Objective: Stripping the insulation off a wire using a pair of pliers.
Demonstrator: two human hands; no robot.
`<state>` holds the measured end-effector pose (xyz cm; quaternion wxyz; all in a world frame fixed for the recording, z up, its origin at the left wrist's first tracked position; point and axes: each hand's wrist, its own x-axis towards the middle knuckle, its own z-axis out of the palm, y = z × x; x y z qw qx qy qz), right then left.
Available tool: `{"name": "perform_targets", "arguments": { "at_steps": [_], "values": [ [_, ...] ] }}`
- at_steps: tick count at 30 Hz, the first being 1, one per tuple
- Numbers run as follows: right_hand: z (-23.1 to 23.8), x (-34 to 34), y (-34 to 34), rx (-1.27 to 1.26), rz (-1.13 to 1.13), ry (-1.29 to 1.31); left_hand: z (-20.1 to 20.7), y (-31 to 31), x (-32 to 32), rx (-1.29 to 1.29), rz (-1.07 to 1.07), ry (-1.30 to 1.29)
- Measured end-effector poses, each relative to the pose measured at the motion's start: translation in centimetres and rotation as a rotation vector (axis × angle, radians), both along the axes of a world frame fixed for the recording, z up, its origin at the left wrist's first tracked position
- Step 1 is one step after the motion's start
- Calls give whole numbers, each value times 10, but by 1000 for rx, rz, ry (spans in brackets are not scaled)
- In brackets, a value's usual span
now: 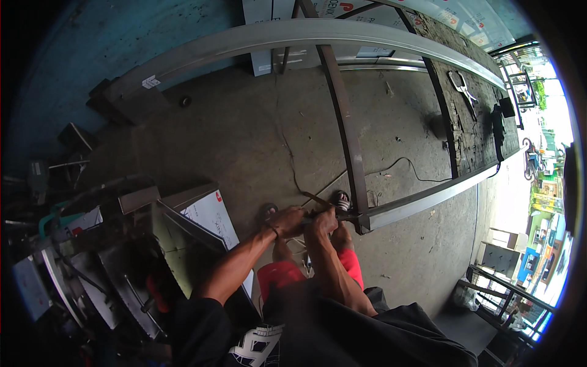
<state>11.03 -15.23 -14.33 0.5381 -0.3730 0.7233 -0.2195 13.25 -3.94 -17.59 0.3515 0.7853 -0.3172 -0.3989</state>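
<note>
My left hand (pixel 287 221) and my right hand (pixel 321 222) are close together, low in front of my body. Both have their fingers curled closed around something small and dark that I cannot make out. A thin brown strip (pixel 317 200) shows just beyond them; whether it is held is unclear. Right of my right hand is the near end of a brown metal crossbar (pixel 343 116). There it meets a grey metal tube (pixel 422 194) that runs off to the right.
A long grey tube (pixel 275 33) spans the far side. On the worn wooden plank (pixel 468 131) at right lie locking pliers (pixel 463 92) and a black tool (pixel 498 131). A cable (pixel 293 165) trails over the concrete floor (pixel 232 134). Sheet metal and boxes (pixel 211 217) crowd the left.
</note>
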Motion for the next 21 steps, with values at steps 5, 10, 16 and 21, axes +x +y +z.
{"name": "perform_targets", "arguments": {
  "at_steps": [5, 10, 16, 21],
  "values": [
    [-6, -2, 1, -9, -22, -70, -6, 2, -2, -90, 9, -90],
    [-23, -7, -2, -20, -31, -108, -4, 1, 4, -30, -11, -47],
    [-42, -21, -7, -58, 200, -101, -22, 33, -31, -389, 413, 345],
    [-68, -36, -21, -106, 423, -28, -62, 37, -99, -266, 1005, 260]
  ]
}}
